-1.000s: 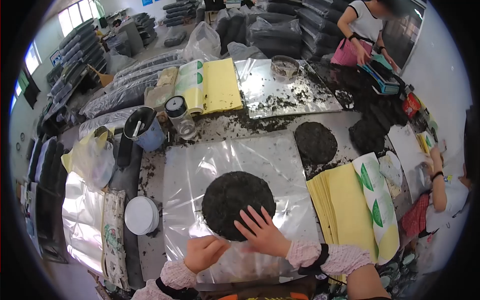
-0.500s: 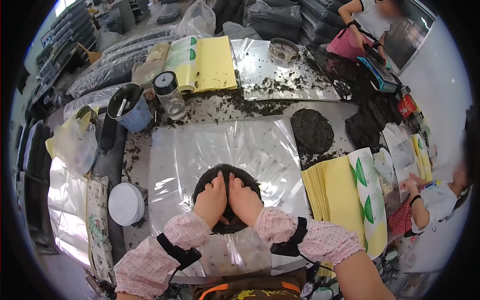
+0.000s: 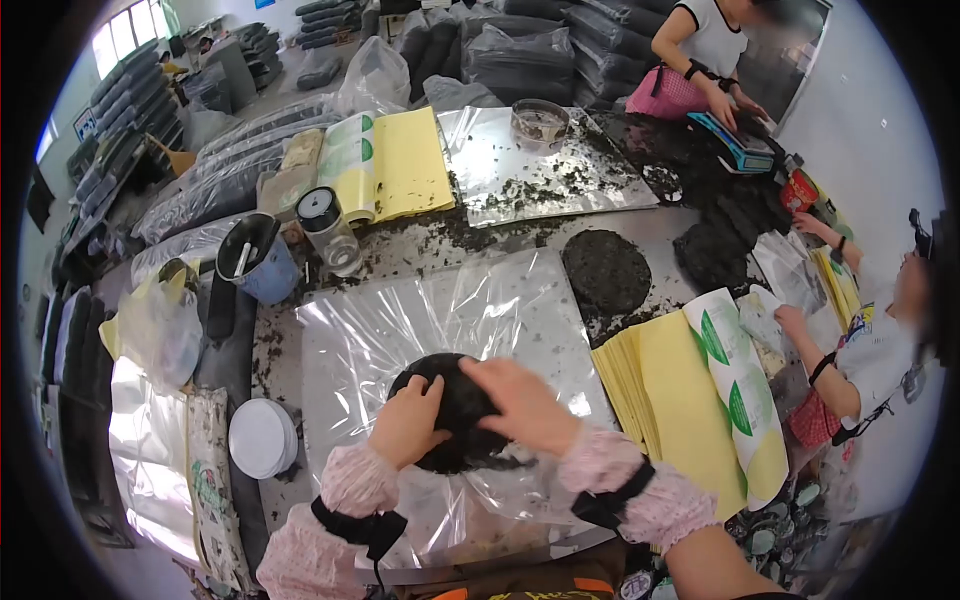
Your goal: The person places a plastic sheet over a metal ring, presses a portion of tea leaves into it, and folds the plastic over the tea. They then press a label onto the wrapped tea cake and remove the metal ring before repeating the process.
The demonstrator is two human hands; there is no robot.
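A round black cake of dark, leafy-looking material (image 3: 462,420) lies on clear plastic film (image 3: 350,365) over a pale metal sheet, in front of me. My left hand (image 3: 408,420) rests on its left side, fingers and thumb spread apart. Over the upper right edge of the cake is my right hand (image 3: 520,402), its thumb and fingers apart. Dark crumbs lie at the cake's lower right edge.
Yellow sheets (image 3: 690,400) lie to the right, white discs (image 3: 262,438) to the left. Beyond are a jar (image 3: 332,235), a blue bucket (image 3: 268,265) and another dark round cake (image 3: 607,272). One person (image 3: 700,50) touches a blue scale (image 3: 735,145); another person (image 3: 880,360) stands right.
My hands have moved apart from their place together at the cake's middle, the right one shifting right. The view has shifted. The far person's hands are now at the scale without the dark object.
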